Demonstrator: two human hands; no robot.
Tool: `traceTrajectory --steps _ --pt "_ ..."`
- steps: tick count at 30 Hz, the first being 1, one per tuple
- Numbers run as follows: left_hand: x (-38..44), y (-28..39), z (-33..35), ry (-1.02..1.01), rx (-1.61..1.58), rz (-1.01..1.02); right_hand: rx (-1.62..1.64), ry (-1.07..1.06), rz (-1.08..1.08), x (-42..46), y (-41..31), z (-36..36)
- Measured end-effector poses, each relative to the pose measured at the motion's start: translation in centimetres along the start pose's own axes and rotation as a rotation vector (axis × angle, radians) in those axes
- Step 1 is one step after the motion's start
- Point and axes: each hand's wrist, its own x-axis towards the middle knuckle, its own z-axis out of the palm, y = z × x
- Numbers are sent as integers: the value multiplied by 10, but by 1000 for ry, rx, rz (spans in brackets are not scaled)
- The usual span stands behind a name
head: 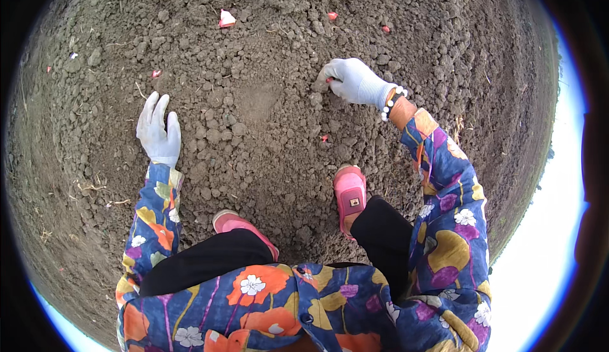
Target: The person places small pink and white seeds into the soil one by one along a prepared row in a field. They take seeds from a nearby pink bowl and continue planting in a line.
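Note:
My right hand [354, 81], in a pale knit glove, reaches down to the loose brown soil [259, 102] with its fingers pinched together. A small red piece [329, 80] shows between the thumb and fingers; the rest of it is hidden by the glove. To the left, my left hand [159, 130], gloved alike, hovers low over or rests on the soil with its fingers apart and nothing in it. Just above its fingertips lies a small red piece [156, 73]. Another red piece [324, 138] lies between my right hand and my right shoe.
Farther out lie a larger white-and-red piece [227, 18] and small red pieces [332, 16], [386, 29]. My pink shoes [350, 190] stand on the cloddy ground. Dry straw [93, 187] is scattered at left. The field's edge curves along the right.

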Motion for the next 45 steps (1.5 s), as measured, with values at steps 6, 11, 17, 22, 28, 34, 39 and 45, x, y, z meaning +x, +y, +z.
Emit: traceTrajectory --steps 6,11,17,22,28,34,39,45 --pt "1 -1 -2 -18 54 -5 261 206 195 -23 15 -12" --pt "1 -2 0 -9 42 -7 294 338 180 7 26 -3" --pt "3 -1 -1 -16 30 -10 -26 289 164 23 32 3" --pt "-2 0 -4 -30 26 -24 -451 40 90 32 15 10" --pt "3 -1 -4 46 -17 -75 -694 -66 90 49 5 12" --pt "10 2 -12 67 -91 -68 -802 -351 139 57 -61 -56" --pt "3 -4 -14 90 -123 -117 -524 221 -50 129 -138 -64" --pt "1 -3 -11 94 -125 -116 -647 107 39 208 -139 -15"
